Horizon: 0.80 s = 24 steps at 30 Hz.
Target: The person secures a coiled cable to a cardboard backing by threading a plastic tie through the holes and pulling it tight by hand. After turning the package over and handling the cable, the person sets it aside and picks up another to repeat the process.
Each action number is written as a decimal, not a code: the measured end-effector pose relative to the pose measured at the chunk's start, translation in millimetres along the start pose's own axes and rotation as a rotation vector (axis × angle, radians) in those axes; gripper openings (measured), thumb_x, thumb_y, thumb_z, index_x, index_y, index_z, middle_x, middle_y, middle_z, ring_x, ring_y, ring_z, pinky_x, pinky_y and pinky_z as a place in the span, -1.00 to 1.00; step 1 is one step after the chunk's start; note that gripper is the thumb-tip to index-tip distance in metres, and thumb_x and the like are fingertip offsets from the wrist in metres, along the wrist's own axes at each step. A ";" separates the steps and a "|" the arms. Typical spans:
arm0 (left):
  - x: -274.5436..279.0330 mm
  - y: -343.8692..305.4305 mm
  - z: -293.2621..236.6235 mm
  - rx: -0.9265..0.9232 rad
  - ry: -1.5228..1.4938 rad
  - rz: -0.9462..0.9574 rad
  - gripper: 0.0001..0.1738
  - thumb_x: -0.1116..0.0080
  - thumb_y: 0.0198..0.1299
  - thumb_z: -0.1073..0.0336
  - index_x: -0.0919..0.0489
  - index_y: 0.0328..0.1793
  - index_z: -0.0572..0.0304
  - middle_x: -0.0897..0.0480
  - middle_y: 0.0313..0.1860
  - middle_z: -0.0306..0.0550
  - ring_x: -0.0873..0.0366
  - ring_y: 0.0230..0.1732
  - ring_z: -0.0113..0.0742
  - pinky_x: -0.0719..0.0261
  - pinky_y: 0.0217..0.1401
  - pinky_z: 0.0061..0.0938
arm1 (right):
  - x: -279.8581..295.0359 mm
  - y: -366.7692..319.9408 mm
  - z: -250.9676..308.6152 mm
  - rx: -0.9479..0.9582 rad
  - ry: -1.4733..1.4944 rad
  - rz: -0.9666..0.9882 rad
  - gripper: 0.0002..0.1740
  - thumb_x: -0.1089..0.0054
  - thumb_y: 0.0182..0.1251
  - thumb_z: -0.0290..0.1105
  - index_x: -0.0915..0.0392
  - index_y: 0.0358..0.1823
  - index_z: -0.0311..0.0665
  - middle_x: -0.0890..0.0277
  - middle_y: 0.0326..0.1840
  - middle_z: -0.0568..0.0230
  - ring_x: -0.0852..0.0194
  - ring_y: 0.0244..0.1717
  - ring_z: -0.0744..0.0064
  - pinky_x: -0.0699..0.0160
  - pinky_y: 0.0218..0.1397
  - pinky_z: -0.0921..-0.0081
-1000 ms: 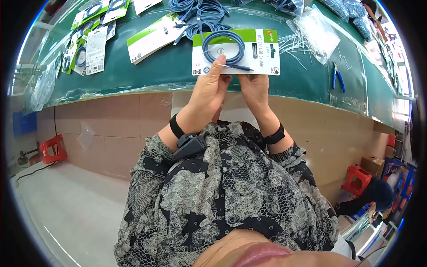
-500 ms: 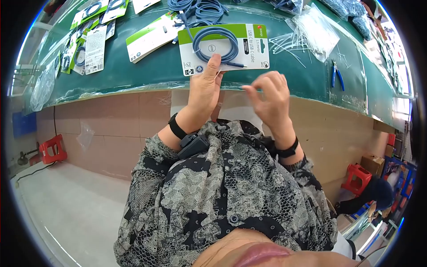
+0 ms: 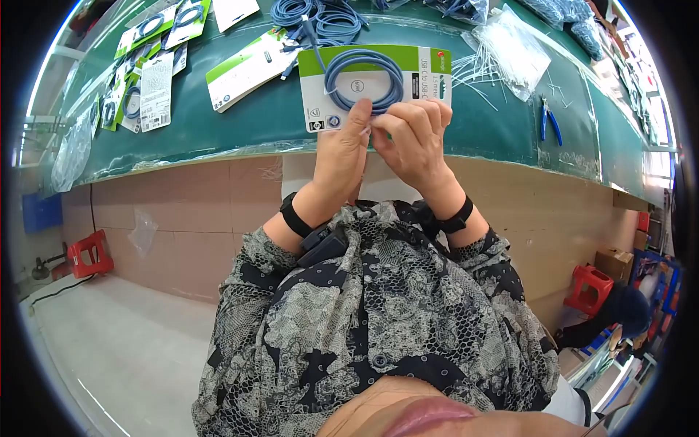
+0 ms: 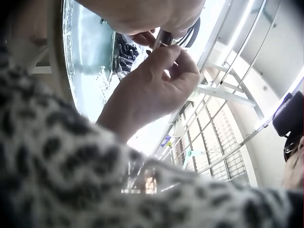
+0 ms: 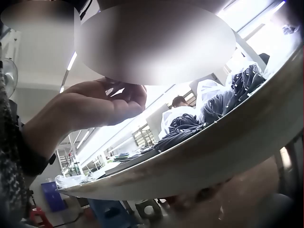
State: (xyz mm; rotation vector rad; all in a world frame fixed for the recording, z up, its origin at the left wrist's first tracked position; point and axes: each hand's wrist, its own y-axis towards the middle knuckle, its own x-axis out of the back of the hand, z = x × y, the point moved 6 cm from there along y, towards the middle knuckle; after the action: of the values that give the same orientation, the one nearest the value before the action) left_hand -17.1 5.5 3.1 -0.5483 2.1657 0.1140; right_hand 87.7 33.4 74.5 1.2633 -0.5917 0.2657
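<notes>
My left hand point(image 3: 341, 156) holds a green-and-white cable card point(image 3: 312, 87) above the table's near edge, its thumb pressed on the front. A coiled blue USB-C cable point(image 3: 397, 76) lies against the card, one plug sticking up past the top edge. My right hand point(image 3: 416, 146) is at the card's lower edge beside the left thumb. Its thumb and forefinger pinch a thin white cable tie point(image 3: 366, 132), mostly hidden by the fingers. In the left wrist view, the right hand's point(image 4: 156, 83) bent fingers meet the left hand point(image 4: 147, 14).
More blank cards point(image 3: 247, 69) lie left of my hands, beside packaged cables point(image 3: 149, 80). Coiled blue cables point(image 3: 342, 25) sit behind. At right are loose cable ties point(image 3: 466, 73), a clear bag of ties point(image 3: 515, 58) and blue-handled cutters point(image 3: 550, 122). A red stool point(image 3: 588, 290) stands on the floor.
The right hand let go of the card's lower edge, drew back to the right, then came back in to the left thumb. The card shifted left, then slightly right again.
</notes>
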 end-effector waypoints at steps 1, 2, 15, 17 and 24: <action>0.9 1.6 -0.6 0.000 0.001 0.003 -0.61 -0.12 0.26 0.43 -0.36 0.21 0.21 -0.51 0.04 -0.19 -0.47 0.04 -0.42 -0.44 0.10 -0.56 | 0.6 0.6 -0.8 0.000 -0.002 -0.003 -0.70 -0.33 -0.11 -0.51 -0.51 -0.29 -0.09 -0.44 -0.18 0.45 -0.36 -0.19 0.36 -0.17 -0.01 0.38; 0.4 3.7 -2.5 -0.020 0.036 0.034 -0.60 -0.13 0.25 0.44 -0.36 0.21 0.21 -0.51 0.04 -0.20 -0.47 0.05 -0.42 -0.44 0.10 -0.56 | 0.8 0.9 -2.8 -0.011 0.023 0.019 -0.70 -0.32 -0.10 -0.52 -0.49 -0.29 -0.11 -0.46 -0.14 0.43 -0.37 -0.19 0.35 -0.17 -0.01 0.37; -7.0 12.6 -13.7 -0.096 0.231 0.164 -0.54 -0.20 0.13 0.56 -0.39 0.17 0.25 -0.53 0.03 -0.15 -0.49 0.04 -0.37 -0.46 0.13 -0.50 | 6.7 4.5 -8.4 -0.069 0.062 0.011 -0.69 -0.24 -0.04 -0.59 -0.37 -0.27 -0.17 -0.54 -0.08 0.31 -0.44 -0.25 0.29 -0.19 -0.02 0.35; -10.0 13.2 -15.6 -0.123 0.183 0.164 -0.54 -0.21 0.12 0.58 -0.40 0.16 0.25 -0.53 0.02 -0.14 -0.49 0.04 -0.36 -0.46 0.13 -0.49 | 5.4 4.5 -9.8 -0.089 0.059 0.014 -0.70 -0.24 -0.04 -0.59 -0.36 -0.27 -0.17 -0.54 -0.09 0.31 -0.44 -0.24 0.29 -0.19 -0.02 0.35; -14.7 4.7 -17.9 -0.227 0.196 0.110 -0.56 -0.23 0.04 0.65 -0.49 0.08 0.24 -0.52 0.02 -0.14 -0.52 0.00 -0.33 -0.50 0.06 -0.50 | 8.5 0.3 -13.3 -0.141 0.082 -0.020 -0.70 -0.26 -0.06 -0.58 -0.34 -0.31 -0.19 -0.54 -0.15 0.24 -0.46 -0.24 0.24 -0.23 0.02 0.30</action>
State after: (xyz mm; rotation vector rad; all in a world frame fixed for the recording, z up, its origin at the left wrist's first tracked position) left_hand -24.7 9.8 25.0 -0.5893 2.3906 0.3843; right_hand 98.1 44.9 77.0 1.1163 -0.5188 0.2536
